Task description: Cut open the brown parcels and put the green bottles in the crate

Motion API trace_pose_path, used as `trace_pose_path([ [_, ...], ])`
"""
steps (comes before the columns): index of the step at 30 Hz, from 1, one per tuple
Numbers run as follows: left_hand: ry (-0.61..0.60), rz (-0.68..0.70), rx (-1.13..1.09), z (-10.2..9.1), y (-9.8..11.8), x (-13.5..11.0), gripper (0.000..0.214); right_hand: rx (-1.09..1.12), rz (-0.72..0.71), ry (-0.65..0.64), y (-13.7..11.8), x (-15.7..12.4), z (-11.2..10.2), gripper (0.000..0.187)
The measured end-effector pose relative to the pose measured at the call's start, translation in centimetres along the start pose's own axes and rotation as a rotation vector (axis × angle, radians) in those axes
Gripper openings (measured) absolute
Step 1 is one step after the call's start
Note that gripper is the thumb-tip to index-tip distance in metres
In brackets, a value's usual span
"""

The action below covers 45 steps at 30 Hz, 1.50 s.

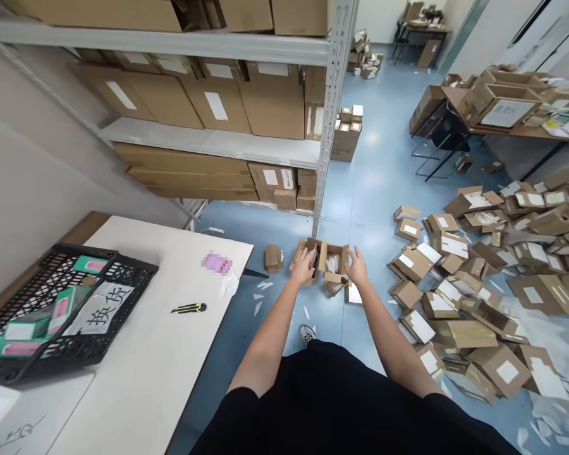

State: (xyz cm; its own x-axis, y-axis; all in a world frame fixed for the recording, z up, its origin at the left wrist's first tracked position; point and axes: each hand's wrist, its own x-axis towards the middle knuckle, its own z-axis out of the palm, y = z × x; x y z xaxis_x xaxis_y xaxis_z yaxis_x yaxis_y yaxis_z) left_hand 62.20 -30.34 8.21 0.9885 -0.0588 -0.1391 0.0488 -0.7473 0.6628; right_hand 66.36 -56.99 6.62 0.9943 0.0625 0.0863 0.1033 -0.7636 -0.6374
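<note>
In front of me, low over the floor, my left hand (303,266) rests at a small opened cardboard box (296,253), its fingers stretched across the top. My right hand (357,268) is beside the right flap of another open cardboard box (332,277), with fingers apart; whether it touches the flap I cannot tell. White packing material (332,263) shows inside that right box. Below the boxes, near my right hand, lies a carton with a white label (353,293). A smaller brown box (274,259) sits on the floor to the left.
A metal shelf (218,142) full of cartons stands ahead. On the white table (171,360) at left are a yellow-black utility knife (189,308) and a black crate (90,354) of green-pink boxes. A pile of emptied cartons (459,335) covers the floor at right.
</note>
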Motion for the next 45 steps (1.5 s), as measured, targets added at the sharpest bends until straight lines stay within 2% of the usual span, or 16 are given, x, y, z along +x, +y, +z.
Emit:
trace_pose_path([
  [4,0.174,-0.011,-0.027,-2.1,-2.0,-1.4,0.070,0.023,-0.130,0.020,-3.5,1.0,1.7,0.050],
  [8,0.352,-0.030,-0.012,-5.5,-3.7,-4.3,0.057,0.047,-0.332,-0.109,-9.7,1.1,5.6,0.054],
  [10,0.443,-0.064,-0.002,-7.6,-4.8,-6.6,0.042,0.065,-0.432,-0.193,-13.2,0.7,7.9,0.056],
  [14,0.653,-0.187,0.026,-11.5,-7.9,-13.4,0.007,0.106,-0.608,-0.342,-20.7,-1.6,13.1,0.055],
  [18,0.828,-0.345,0.072,-14.7,-12.0,-22.7,0.006,0.147,-0.804,-0.476,-29.2,-6.7,18.7,0.053],
  [21,0.916,-0.438,0.097,-16.3,-15.1,-31.0,0.010,0.189,-0.952,-0.566,-35.6,-12.6,22.5,0.053],
  [24,1.007,-0.554,0.108,-17.0,-17.6,-39.8,0.015,0.244,-1.096,-0.653,-41.3,-19.7,25.6,0.053],
  [27,1.093,-0.687,0.110,-17.0,-19.4,-48.8,0.019,0.267,-1.218,-0.732,-45.9,-27.4,28.2,0.052],
  [31,1.214,-0.851,0.118,-15.9,-20.9,-60.6,0.020,0.293,-1.363,-0.858,-50.5,-38.4,31.2,0.052],
  [35,1.350,-1.038,0.147,-13.8,-21.0,-71.7,0.021,0.326,-1.507,-1.002,-53.7,-49.5,33.0,0.053],
  [39,1.485,-1.258,0.129,-10.5,-19.6,-81.3,0.018,0.357,-1.666,-1.171,-55.9,-60.0,33.5,0.054],
  [42,1.596,-1.426,0.093,-7.5,-18.2,-86.8,0.016,0.374,-1.777,-1.317,-57.0,-67.0,33.5,0.055],
  [45,1.714,-1.566,0.066,-4.6,-17.0,-90.8,0.013,0.375,-1.870,-1.456,-57.6,-73.3,33.7,0.057],
])
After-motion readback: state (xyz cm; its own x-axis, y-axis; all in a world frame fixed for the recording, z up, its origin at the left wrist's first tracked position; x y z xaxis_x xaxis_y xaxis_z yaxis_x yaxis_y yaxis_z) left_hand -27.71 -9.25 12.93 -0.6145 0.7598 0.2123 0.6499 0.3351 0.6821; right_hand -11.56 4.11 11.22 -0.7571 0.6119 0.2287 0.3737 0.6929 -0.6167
